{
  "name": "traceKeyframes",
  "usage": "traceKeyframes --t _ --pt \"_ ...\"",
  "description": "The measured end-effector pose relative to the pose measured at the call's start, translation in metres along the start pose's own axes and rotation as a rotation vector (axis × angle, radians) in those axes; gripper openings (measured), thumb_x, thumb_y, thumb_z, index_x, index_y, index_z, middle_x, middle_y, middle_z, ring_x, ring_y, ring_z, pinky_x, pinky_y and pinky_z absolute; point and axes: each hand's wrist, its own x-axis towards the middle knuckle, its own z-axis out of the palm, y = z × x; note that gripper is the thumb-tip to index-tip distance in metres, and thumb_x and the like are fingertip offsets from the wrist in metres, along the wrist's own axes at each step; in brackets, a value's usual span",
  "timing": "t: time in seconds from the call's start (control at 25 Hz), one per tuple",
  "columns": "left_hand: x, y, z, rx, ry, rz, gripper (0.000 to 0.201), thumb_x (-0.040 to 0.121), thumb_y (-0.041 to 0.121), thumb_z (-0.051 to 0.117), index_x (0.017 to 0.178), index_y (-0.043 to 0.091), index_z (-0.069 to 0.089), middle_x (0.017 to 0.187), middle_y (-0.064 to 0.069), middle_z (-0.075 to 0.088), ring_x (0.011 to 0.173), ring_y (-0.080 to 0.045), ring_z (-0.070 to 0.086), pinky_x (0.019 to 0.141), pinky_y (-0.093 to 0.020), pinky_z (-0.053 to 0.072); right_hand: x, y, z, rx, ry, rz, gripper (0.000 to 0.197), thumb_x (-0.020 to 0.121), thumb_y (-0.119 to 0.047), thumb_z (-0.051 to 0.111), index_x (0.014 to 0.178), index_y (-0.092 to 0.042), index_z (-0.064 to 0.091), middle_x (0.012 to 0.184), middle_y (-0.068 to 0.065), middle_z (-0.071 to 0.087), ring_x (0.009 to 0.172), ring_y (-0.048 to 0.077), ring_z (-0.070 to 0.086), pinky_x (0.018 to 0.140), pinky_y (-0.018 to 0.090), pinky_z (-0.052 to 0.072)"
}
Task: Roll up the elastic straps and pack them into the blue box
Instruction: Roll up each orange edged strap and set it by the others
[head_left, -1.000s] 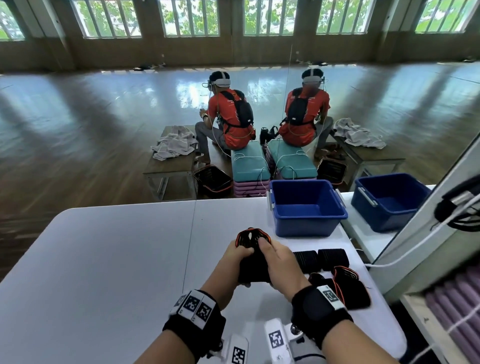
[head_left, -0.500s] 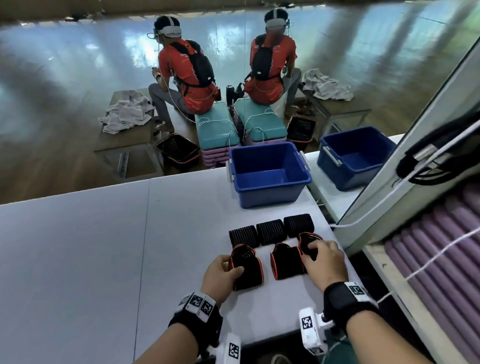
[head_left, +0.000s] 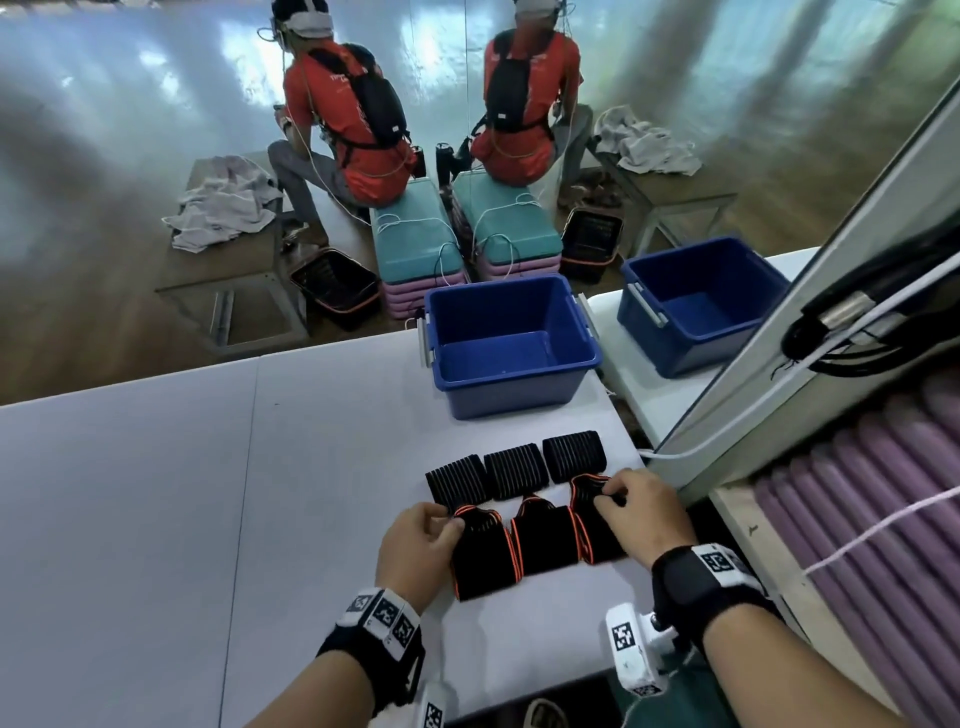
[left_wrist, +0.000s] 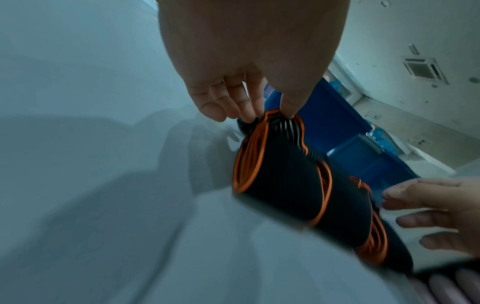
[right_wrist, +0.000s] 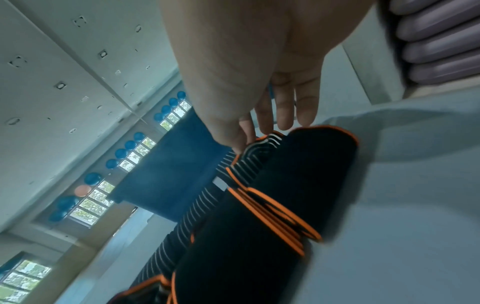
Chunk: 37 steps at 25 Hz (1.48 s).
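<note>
Near the right edge of the tabletop (head_left: 156, 519) there's a row of three black straps with orange trim, and three ribbed black rolls (head_left: 514, 470) just behind them. Left hand (head_left: 415, 545) pinches the far end of the left strap (head_left: 483, 558) between thumb and fingers (left_wrist: 246, 107). Right hand (head_left: 644, 512) has its fingers (right_wrist: 285, 111) curled on the far end of the right strap (head_left: 592, 514); looks like a pinch too, though the wrist view is a bit blurry. Middle strap (head_left: 543, 538) lies untouched between them. Blue box (head_left: 511, 345) sits open at the far right corner, well behind the rolls.
</note>
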Motion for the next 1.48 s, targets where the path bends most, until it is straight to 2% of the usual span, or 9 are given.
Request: traceKeyframes --t 0.16,0.36,0.72,0.88,1.04,1.16,1.28,1.4,1.48 --pt "0.046 0.038 -0.029 -0.116 0.073 -0.023 0.004 0.088 0.034 0.069 0.089 0.030 0.069 0.082 0.009 0.070 0.082 -0.008 0.065 0.066 -0.020 0.042 0.046 -0.040 -0.022 0.073 0.072 -0.005 0.012 0.083 -0.028 0.071 0.091 -0.019 0.071 0.099 0.003 0.066 0.090 0.024 0.062 0.079 0.028 0.045" --pt "0.076 0.064 -0.046 0.036 -0.012 0.093 0.019 0.087 0.036 0.065 0.070 0.028 0.067 0.071 0.012 0.069 0.075 -0.004 0.063 0.063 -0.022 0.041 0.092 -0.079 -0.046 0.114 0.170 0.018 0.016 0.087 -0.033 0.065 0.094 -0.018 0.063 0.101 0.005 0.064 0.092 0.026 0.059 0.078 0.032 0.045" --pt "0.069 0.051 -0.054 -0.014 -0.069 0.081 0.016 0.087 0.032 0.065 0.072 0.027 0.067 0.077 0.010 0.072 0.077 -0.012 0.069 0.074 -0.031 0.052 0.097 -0.080 -0.038 0.134 0.168 -0.014 0.020 0.086 -0.032 0.066 0.097 -0.016 0.062 0.102 0.005 0.064 0.094 0.026 0.059 0.081 0.035 0.048" --pt "0.046 0.039 -0.053 -0.028 -0.069 0.076 0.011 0.089 0.032 0.066 0.079 0.030 0.069 0.075 0.009 0.070 0.076 -0.008 0.066 0.071 -0.027 0.049 0.069 -0.074 -0.029 0.125 0.151 -0.094 0.012 0.085 -0.031 0.067 0.087 -0.019 0.061 0.091 -0.002 0.062 0.086 0.022 0.058 0.075 0.031 0.043" --pt "-0.004 0.010 -0.044 -0.006 -0.179 0.163 0.004 0.085 0.035 0.071 0.083 0.034 0.068 0.084 0.012 0.071 0.077 -0.003 0.064 0.075 -0.027 0.053 -0.008 -0.060 0.004 0.085 -0.093 -0.435 0.009 0.082 -0.033 0.068 0.083 -0.027 0.061 0.086 -0.012 0.057 0.078 0.007 0.056 0.071 0.027 0.046" --pt "-0.036 -0.010 -0.031 0.060 -0.325 0.263 0.016 0.081 0.040 0.071 0.095 0.040 0.064 0.099 0.015 0.064 0.080 -0.004 0.062 0.080 -0.031 0.053 -0.057 -0.051 0.034 -0.019 -0.327 -0.658 0.027 0.080 -0.043 0.064 0.103 -0.028 0.064 0.104 -0.014 0.058 0.093 0.002 0.052 0.084 0.027 0.050" --pt "-0.054 -0.025 -0.020 0.203 -0.368 0.358 0.042 0.082 0.052 0.065 0.122 0.038 0.062 0.115 0.021 0.054 0.095 -0.002 0.056 0.089 -0.030 0.051 -0.081 -0.045 0.063 -0.242 -0.435 -0.759 0.056 0.080 -0.045 0.059 0.132 -0.024 0.055 0.129 -0.009 0.050 0.116 0.012 0.045 0.097 0.027 0.047" --pt "-0.066 -0.041 -0.018 0.316 -0.415 0.434 0.077 0.075 0.072 0.064 0.142 0.036 0.051 0.132 0.023 0.046 0.115 -0.003 0.045 0.100 -0.023 0.043 -0.094 -0.041 0.078 -0.304 -0.436 -0.729 0.061 0.082 -0.031 0.060 0.141 -0.020 0.049 0.137 -0.004 0.047 0.123 0.019 0.043 0.102 0.030 0.044" --pt "-0.073 -0.049 -0.019 0.355 -0.412 0.467 0.076 0.077 0.070 0.063 0.144 0.035 0.051 0.135 0.019 0.045 0.118 -0.004 0.042 0.101 -0.023 0.042 -0.098 -0.038 0.081 -0.228 -0.452 -0.661 0.057 0.083 -0.032 0.060 0.138 -0.021 0.053 0.132 -0.004 0.054 0.121 0.016 0.046 0.103 0.028 0.042"
